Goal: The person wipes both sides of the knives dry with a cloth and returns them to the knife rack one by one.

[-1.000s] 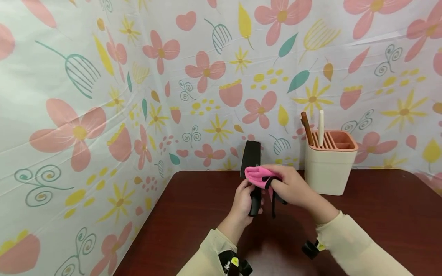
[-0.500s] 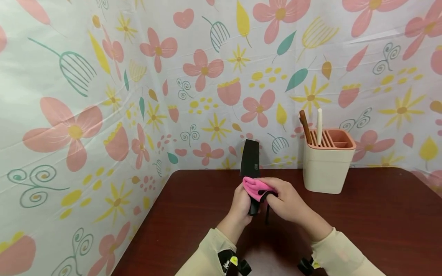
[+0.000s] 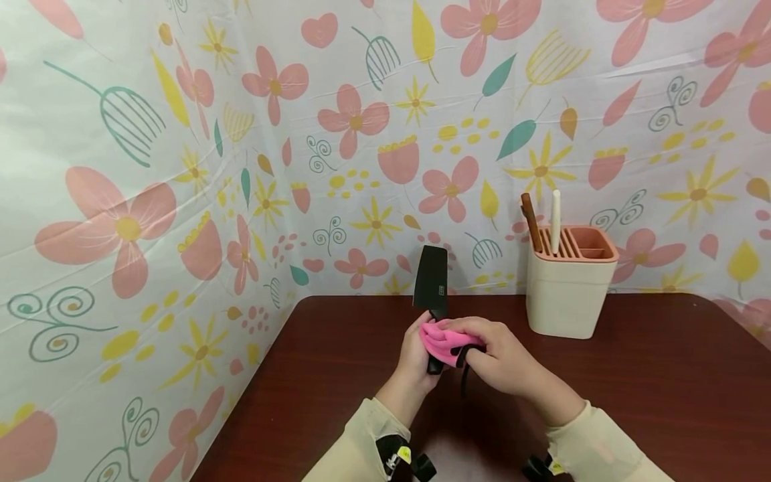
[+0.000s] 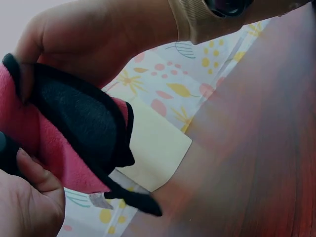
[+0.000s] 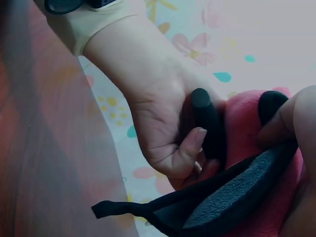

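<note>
My left hand (image 3: 415,355) grips the black handle (image 5: 210,128) of a kitchen knife, whose broad black blade (image 3: 431,278) points up and away. In my right hand (image 3: 502,351) is a pink cleaning cloth (image 3: 442,343) with black trim and a hanging loop. The cloth lies against the handle just below the blade and covers part of it. Seen from the left wrist, the cloth (image 4: 64,153) is folded, with a dark grey side (image 4: 79,118) showing. The right wrist view shows left fingers curled round the handle and the black loop (image 5: 118,207) dangling.
A cream knife block (image 3: 569,294) with a pink slotted top stands at the back right of the dark red table (image 3: 674,375). A brown handle (image 3: 531,221) and a white handle (image 3: 555,221) stick up from it. A flower-patterned curtain (image 3: 361,167) hangs behind and at the left.
My right hand has brought the cloth down from the base of the blade onto the handle, uncovering the lower blade. My left hand keeps its grip, and the knife has shifted slightly left.
</note>
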Action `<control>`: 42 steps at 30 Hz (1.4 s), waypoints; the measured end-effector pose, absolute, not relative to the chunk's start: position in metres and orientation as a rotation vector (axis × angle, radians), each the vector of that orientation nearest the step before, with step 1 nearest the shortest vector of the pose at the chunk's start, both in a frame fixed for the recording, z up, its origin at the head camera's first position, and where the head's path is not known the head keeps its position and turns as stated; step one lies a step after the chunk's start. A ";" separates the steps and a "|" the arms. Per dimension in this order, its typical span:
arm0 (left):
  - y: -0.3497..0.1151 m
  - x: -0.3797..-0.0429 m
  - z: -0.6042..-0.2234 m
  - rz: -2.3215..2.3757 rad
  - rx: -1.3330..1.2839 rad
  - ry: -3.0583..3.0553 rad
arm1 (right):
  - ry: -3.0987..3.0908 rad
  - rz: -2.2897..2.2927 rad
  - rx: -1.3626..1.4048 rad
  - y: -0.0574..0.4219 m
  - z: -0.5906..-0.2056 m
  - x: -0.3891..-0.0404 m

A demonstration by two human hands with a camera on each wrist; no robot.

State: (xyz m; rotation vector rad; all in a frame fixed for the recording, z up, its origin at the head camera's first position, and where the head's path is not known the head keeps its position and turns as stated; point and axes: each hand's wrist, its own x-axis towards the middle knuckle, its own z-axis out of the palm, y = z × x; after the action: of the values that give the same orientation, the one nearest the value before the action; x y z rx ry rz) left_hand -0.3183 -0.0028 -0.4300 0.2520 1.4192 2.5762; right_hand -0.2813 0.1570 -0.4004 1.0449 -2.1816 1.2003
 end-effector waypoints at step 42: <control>0.000 -0.314 -0.430 2.461 0.208 1.566 | -2.144 1.119 0.851 0.172 -0.396 -0.284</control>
State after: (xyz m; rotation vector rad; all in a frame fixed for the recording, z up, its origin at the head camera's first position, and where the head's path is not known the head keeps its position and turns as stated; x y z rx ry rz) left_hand -0.3137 0.0002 -0.4300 0.2083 1.5663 2.4610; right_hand -0.2843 0.1721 -0.3962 0.8513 -2.1440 1.1188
